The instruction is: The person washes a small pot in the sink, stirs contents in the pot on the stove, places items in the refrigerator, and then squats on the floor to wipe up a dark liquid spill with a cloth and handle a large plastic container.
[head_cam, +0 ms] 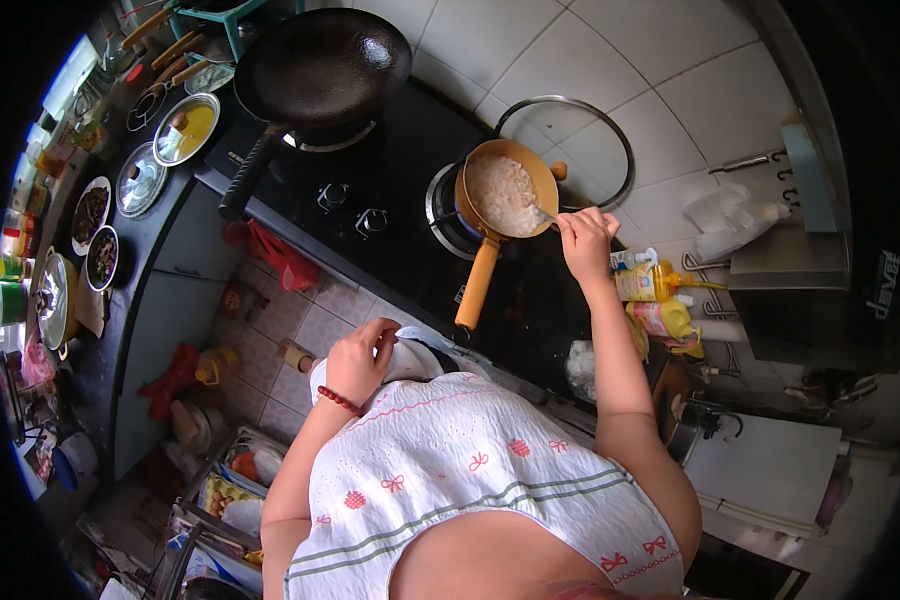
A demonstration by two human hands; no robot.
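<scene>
On the right burner of a black gas stove sits a yellow saucepan (551, 180) with a wooden handle pointing towards me. Whitish, porridge-like food (501, 191) fills much of it. My right hand (588, 238) is closed around the end of a utensil, likely a spoon (546, 216), whose other end is in the food. My left hand (360, 360), with a red bead bracelet at the wrist, rests near my waist by the edge of a pale cloth (420, 337); whether its fingers hold the cloth is unclear. A glass lid (592, 161) leans on the tiled wall behind the saucepan.
A large dark wok (322, 67) occupies the left burner. Two glass lids (187, 129), dishes of food (91, 214) and a lidded pot (58, 304) stand on the left counter. Bottles (645, 283) and a clear plastic bag (581, 367) are at the right. Below are red bags (174, 381) and crates.
</scene>
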